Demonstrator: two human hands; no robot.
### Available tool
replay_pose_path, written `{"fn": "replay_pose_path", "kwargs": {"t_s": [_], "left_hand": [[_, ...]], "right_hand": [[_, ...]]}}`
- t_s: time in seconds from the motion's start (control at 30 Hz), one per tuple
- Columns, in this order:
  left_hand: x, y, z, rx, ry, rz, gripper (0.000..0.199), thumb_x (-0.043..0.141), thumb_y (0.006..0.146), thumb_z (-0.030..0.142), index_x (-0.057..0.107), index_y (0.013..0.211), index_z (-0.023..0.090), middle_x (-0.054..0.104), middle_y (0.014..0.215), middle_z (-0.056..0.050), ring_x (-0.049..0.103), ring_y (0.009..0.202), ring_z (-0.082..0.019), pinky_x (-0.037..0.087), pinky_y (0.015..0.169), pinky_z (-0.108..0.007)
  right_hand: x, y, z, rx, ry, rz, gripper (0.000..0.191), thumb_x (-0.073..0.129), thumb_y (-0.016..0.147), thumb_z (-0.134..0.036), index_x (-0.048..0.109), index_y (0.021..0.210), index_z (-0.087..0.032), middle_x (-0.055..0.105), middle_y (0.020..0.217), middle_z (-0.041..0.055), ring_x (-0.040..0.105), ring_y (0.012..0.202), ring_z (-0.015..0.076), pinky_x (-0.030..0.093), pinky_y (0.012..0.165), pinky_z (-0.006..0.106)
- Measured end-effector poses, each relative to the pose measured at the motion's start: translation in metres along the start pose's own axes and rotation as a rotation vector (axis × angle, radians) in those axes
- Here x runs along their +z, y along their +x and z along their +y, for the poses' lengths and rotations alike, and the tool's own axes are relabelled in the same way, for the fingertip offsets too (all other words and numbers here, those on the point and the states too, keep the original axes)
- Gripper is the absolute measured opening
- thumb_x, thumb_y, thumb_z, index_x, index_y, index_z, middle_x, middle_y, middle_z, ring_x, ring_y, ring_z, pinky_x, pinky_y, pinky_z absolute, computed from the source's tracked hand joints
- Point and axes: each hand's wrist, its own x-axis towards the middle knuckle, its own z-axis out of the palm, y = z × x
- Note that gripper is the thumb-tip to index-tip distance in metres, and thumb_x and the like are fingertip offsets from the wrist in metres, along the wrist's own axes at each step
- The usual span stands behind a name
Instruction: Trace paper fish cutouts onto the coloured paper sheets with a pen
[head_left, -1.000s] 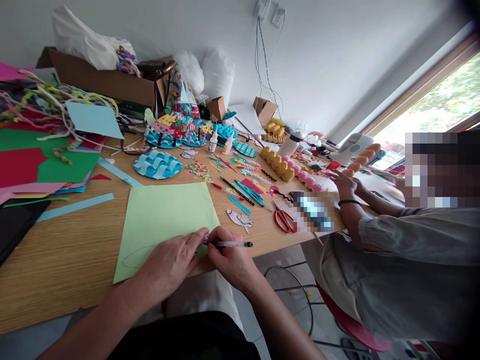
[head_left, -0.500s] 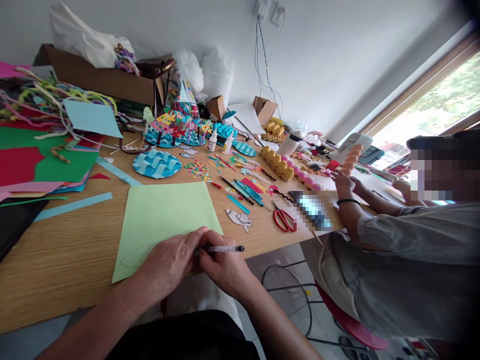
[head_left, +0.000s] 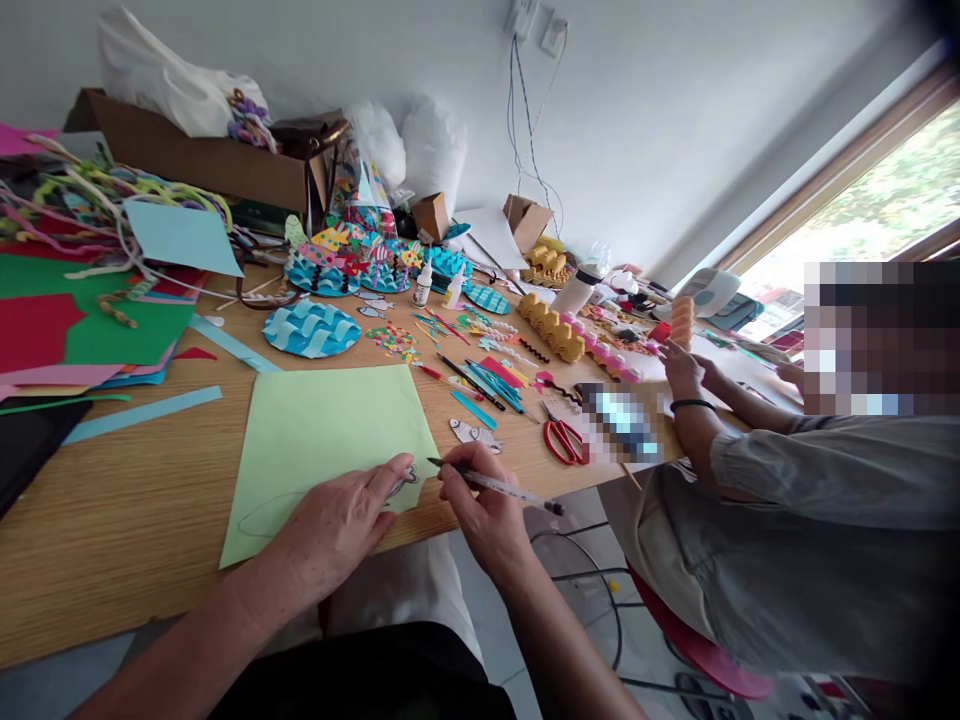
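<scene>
A sheet of light green paper lies on the wooden table in front of me. My left hand rests flat on its lower part, fingers stretched out, over a small grey paper fish cut-out that is mostly hidden beneath it. A thin curved outline is drawn on the paper left of this hand. My right hand is closed around a clear pen with a black tip, the tip raised by the sheet's right edge. Beyond it lies another paper fish.
Red-handled scissors and a blurred phone-like object lie to the right. Behind are pencils, glue bottles and a blue woven paper oval. Coloured paper is piled left. A person sits at right.
My right hand has moved right with the pen, away from my left hand, uncovering part of the small fish cut-out. My left hand stays on the green paper.
</scene>
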Motion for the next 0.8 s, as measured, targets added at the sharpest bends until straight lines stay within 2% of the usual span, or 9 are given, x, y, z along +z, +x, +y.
{"fn": "replay_pose_path", "kwargs": {"t_s": [0.13, 0.27, 0.5, 0.63, 0.7, 0.8], "left_hand": [[-0.001, 0.002, 0.001, -0.014, 0.017, -0.021, 0.057, 0.046, 0.079, 0.01, 0.031, 0.132, 0.023, 0.063, 0.117, -0.008, 0.061, 0.104, -0.022, 0.05, 0.087, -0.037], [-0.001, 0.002, 0.002, 0.004, 0.039, 0.001, 0.056, 0.047, 0.077, 0.009, 0.033, 0.13, 0.023, 0.062, 0.12, -0.007, 0.061, 0.103, -0.022, 0.05, 0.086, -0.036], [-0.001, 0.001, 0.006, 0.055, 0.066, 0.052, 0.05, 0.043, 0.077, 0.005, 0.038, 0.125, 0.021, 0.061, 0.118, -0.008, 0.061, 0.103, -0.022, 0.05, 0.088, -0.038], [-0.008, -0.003, 0.004, 0.097, 0.017, 0.091, 0.044, 0.034, 0.082, 0.006, 0.044, 0.122, 0.02, 0.056, 0.123, -0.008, 0.059, 0.106, -0.019, 0.049, 0.09, -0.034], [-0.015, -0.003, 0.001, 0.102, -0.034, 0.068, 0.045, 0.028, 0.082, 0.004, 0.048, 0.12, 0.02, 0.054, 0.123, -0.008, 0.058, 0.106, -0.018, 0.048, 0.09, -0.031], [-0.025, -0.002, -0.003, 0.122, -0.126, -0.031, 0.048, 0.027, 0.078, 0.002, 0.054, 0.114, 0.02, 0.059, 0.113, -0.006, 0.059, 0.101, -0.017, 0.048, 0.09, -0.029]], "right_hand": [[0.012, 0.002, 0.003, -0.023, -0.035, 0.03, 0.005, 0.05, 0.082, -0.024, 0.052, 0.082, -0.02, 0.065, 0.069, 0.0019, 0.061, 0.064, 0.0152, 0.044, 0.058, 0.025], [0.022, 0.008, 0.004, -0.048, -0.096, 0.008, 0.004, 0.048, 0.081, -0.021, 0.052, 0.081, -0.02, 0.066, 0.068, 0.0024, 0.063, 0.063, 0.0162, 0.045, 0.061, 0.026], [0.023, 0.01, 0.007, -0.1, -0.292, -0.01, 0.009, 0.045, 0.081, -0.021, 0.054, 0.081, -0.02, 0.064, 0.069, 0.0029, 0.061, 0.064, 0.0172, 0.041, 0.059, 0.025], [0.023, 0.007, 0.007, -0.127, -0.326, -0.013, 0.01, 0.045, 0.082, -0.021, 0.054, 0.083, -0.02, 0.065, 0.074, 0.0029, 0.061, 0.067, 0.0166, 0.04, 0.06, 0.024], [0.023, 0.006, 0.008, -0.115, -0.312, -0.032, 0.009, 0.045, 0.083, -0.02, 0.054, 0.085, -0.021, 0.066, 0.075, 0.0024, 0.061, 0.067, 0.0163, 0.04, 0.061, 0.024], [0.023, 0.005, 0.009, -0.093, -0.309, -0.057, 0.009, 0.045, 0.083, -0.02, 0.053, 0.087, -0.021, 0.067, 0.077, 0.0025, 0.062, 0.069, 0.0169, 0.04, 0.064, 0.025]]}}
